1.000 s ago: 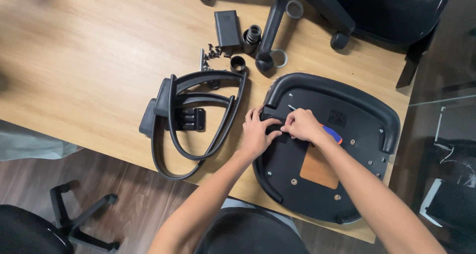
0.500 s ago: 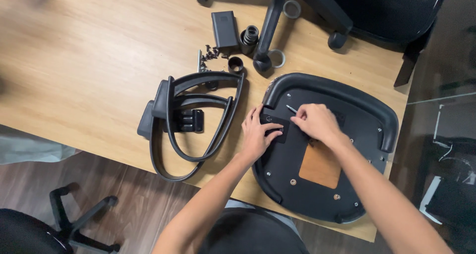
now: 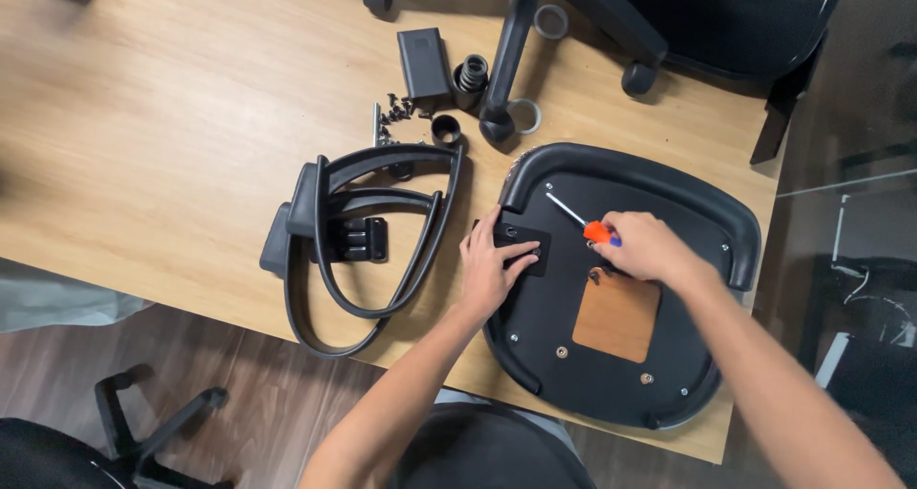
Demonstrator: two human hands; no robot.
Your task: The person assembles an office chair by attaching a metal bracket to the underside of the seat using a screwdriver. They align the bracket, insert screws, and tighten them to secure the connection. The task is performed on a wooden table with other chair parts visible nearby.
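Note:
An upside-down black chair seat [image 3: 659,193] lies on the wooden table [image 3: 172,116], with a brown square patch [image 3: 617,317] on its underside. My left hand [image 3: 492,271] rests flat on a small black plate [image 3: 523,244] at the seat's left edge. My right hand [image 3: 645,245] grips a screwdriver [image 3: 583,223] with an orange and blue handle; its metal shaft points up-left, its tip lifted clear of the plate.
Two black chair armrests [image 3: 363,236] lie left of the seat. Loose screws [image 3: 394,109], a black box [image 3: 424,61] and black cylinders [image 3: 469,73] sit at the back. A wheeled chair base [image 3: 516,40] stands on the table. Glass surface at right.
My right hand has drawn back to the right with the screwdriver, away from the plate. My left hand stays on the plate.

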